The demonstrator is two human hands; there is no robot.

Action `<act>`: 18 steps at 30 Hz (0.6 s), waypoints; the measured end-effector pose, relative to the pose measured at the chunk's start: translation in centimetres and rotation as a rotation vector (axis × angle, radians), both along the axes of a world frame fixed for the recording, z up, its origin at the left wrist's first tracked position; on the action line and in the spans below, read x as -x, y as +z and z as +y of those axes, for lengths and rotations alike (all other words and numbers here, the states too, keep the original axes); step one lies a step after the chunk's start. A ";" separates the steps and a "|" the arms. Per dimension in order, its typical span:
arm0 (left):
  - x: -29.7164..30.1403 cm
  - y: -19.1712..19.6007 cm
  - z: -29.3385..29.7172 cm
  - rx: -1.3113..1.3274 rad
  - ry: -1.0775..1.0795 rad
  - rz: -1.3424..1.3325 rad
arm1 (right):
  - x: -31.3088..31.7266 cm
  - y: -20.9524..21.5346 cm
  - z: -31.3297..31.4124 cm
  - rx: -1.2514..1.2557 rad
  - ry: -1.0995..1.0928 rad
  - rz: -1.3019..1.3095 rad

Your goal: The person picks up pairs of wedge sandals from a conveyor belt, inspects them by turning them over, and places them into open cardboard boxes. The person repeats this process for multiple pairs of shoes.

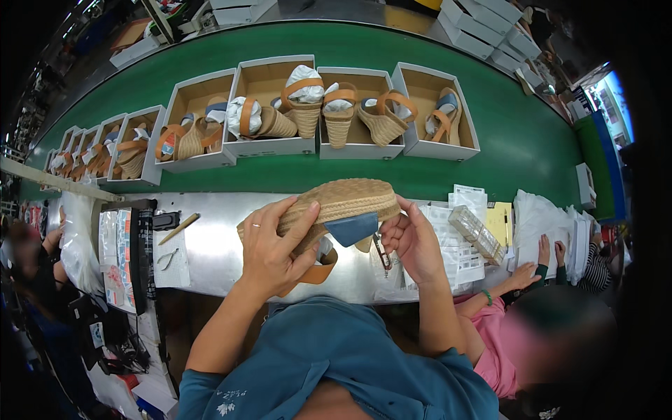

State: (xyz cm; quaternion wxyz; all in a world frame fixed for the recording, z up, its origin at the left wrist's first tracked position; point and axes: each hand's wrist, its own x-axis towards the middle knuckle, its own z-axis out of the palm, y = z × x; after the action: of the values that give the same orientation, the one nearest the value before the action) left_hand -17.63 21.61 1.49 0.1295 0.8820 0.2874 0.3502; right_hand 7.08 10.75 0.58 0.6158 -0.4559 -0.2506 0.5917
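Note:
My left hand (280, 245) is closed round a wedge sandal (350, 199), held sole up above the metal worktop. The sandal has a woven straw-coloured sole, a blue toe band and a tan strap that hangs below. At its right end my right hand (414, 241) grips the toe edge, with the other fingers curled beneath. A small dark metal tool (383, 253) shows beside those curled fingers; whether they hold it or it lies behind them, I cannot tell.
Open shoe boxes (273, 146) with similar sandals line the green table (280, 178). On the worktop (210, 241) are pliers (168, 259), a brown stick (179, 229), printed sheets (467, 262) and a wrapped block (477, 232). To the right, a co-worker's hand (521, 276) rests near white paper (539, 217).

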 end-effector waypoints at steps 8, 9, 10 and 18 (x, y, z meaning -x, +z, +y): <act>-0.9 5.2 1.7 -0.541 -0.384 0.107 | -1.0 3.9 -1.1 0.227 0.239 0.220; -1.5 5.7 2.0 -0.546 -0.377 0.115 | -0.9 3.7 -1.3 0.174 0.252 0.258; -2.2 6.3 2.4 -0.552 -0.368 0.123 | -0.8 3.9 -1.3 0.125 0.170 0.257; -4.7 -1.3 0.2 0.257 -0.305 -0.234 | -7.7 5.9 2.3 -0.349 -0.465 -0.162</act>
State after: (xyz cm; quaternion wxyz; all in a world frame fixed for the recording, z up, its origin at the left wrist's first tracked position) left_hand -12.91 21.76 0.16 0.3246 0.8449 0.1761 0.3870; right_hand 14.77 13.06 6.46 0.7819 -0.4339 -0.2859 0.3445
